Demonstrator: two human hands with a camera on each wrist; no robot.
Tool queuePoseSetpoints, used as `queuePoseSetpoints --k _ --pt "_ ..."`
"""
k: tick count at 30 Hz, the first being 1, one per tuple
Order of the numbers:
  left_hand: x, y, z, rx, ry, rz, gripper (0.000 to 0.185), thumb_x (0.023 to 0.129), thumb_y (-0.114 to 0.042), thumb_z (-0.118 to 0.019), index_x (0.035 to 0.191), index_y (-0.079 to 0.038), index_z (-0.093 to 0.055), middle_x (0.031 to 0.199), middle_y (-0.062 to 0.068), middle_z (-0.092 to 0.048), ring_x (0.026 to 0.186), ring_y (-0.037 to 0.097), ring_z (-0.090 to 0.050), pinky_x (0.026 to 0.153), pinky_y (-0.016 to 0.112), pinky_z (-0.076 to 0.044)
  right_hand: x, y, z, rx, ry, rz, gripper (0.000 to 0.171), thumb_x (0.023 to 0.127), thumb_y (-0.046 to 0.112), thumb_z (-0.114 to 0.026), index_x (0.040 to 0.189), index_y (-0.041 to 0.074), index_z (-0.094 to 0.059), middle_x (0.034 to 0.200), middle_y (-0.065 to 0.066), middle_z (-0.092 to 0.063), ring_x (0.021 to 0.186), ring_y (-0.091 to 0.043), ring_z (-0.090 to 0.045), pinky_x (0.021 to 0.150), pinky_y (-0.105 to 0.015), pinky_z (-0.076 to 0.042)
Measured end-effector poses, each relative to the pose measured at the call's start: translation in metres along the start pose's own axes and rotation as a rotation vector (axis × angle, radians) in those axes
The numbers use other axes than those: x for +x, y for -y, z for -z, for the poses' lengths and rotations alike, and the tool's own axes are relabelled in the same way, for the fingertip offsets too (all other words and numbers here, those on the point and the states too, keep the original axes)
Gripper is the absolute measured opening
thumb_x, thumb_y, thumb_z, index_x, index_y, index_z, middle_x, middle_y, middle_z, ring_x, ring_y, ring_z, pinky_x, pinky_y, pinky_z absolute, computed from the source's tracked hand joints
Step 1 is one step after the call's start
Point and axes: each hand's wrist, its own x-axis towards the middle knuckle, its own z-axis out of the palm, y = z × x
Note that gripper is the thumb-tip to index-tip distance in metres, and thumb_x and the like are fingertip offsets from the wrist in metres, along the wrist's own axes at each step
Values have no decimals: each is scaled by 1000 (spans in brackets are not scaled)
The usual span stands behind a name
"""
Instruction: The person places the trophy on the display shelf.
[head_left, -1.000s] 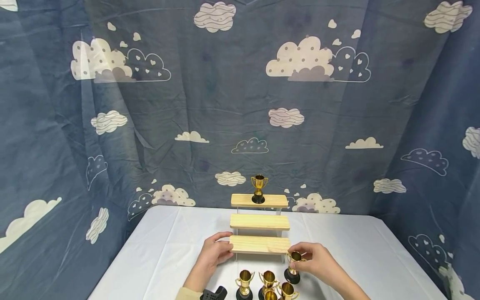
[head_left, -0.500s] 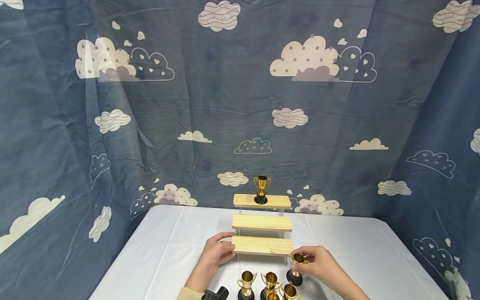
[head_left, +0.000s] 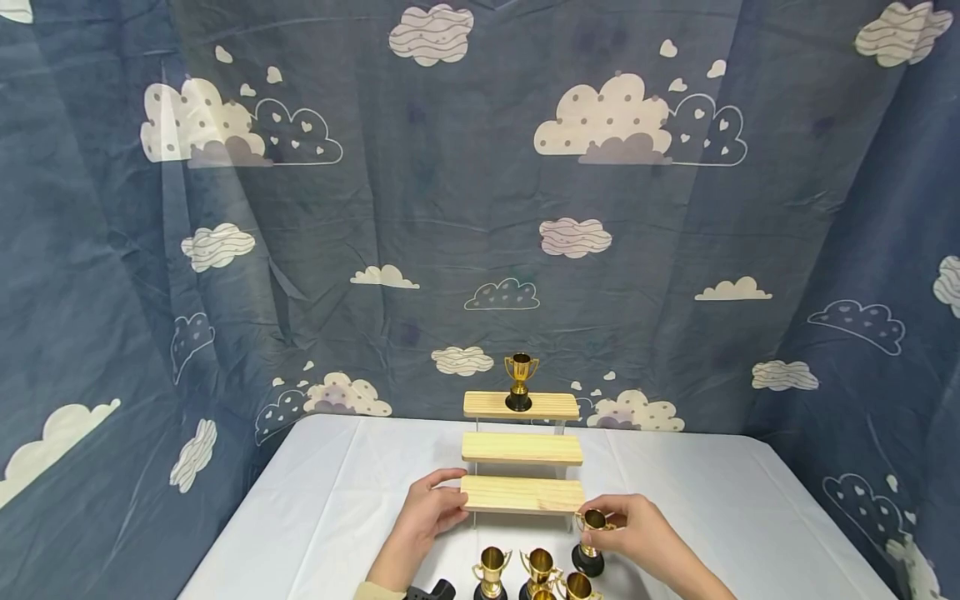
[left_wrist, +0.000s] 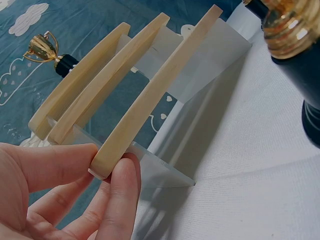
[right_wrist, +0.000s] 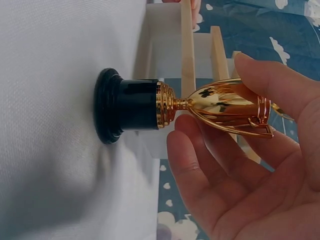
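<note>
Right hand: the right hand point(head_left: 637, 533) grips a small gold trophy point(head_left: 589, 542) by its cup, thumb on one side and fingers point(right_wrist: 200, 165) curled under the other, as the right wrist view shows.
Trophy: it stands upright on the white worktop point(head_left: 337, 500), its black base point(right_wrist: 107, 106) touching the cloth; long axis vertical.
Left hand: the left hand point(head_left: 427, 512) pinches the left end of the bottom step point(head_left: 521, 494) of the wooden tiered stand point(head_left: 521, 450), thumb above and fingers point(left_wrist: 120, 200) beneath the board.
Key relation: in the head view the stand's bottom step lies at about 11 o'clock from the held trophy, just beside it; the middle step point(head_left: 521, 448) and top step point(head_left: 521, 406) rise farther off toward 12 o'clock. The right hand is the nearer one to the trophy; the left is across the stand at its 9 o'clock end.
On the stand: one trophy on the top step point(head_left: 520, 382), upright, near the middle.
Others: a cluster of gold trophies point(head_left: 536, 571) stands on the worktop at 6 o'clock from the stand, just left of the held one.
Backdrop: a blue curtain with clouds point(head_left: 450, 208) hangs behind.
</note>
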Motion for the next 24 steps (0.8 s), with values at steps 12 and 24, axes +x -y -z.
queuePoseSetpoints --k 12,24 --pt "3 3 -1 2 7 0 53 78 5 -71 130 2 -62 90 11 -65 70 16 -68 68 32 -61 -2 2 4 -4 -7 14 30 81 24 -84 107 12 -75 97 -1 -72 89 -22 -65 69 -29 -55" --pt "2 2 1 -9 2 5 54 78 5 -72 131 2 -62 91 11 -67 71 17 -69 69 32 -62 -4 8 5 -20 -23 20 36 83 34 -82 110 13 -75 105 -5 -74 97 -22 -67 78 -35 -56"
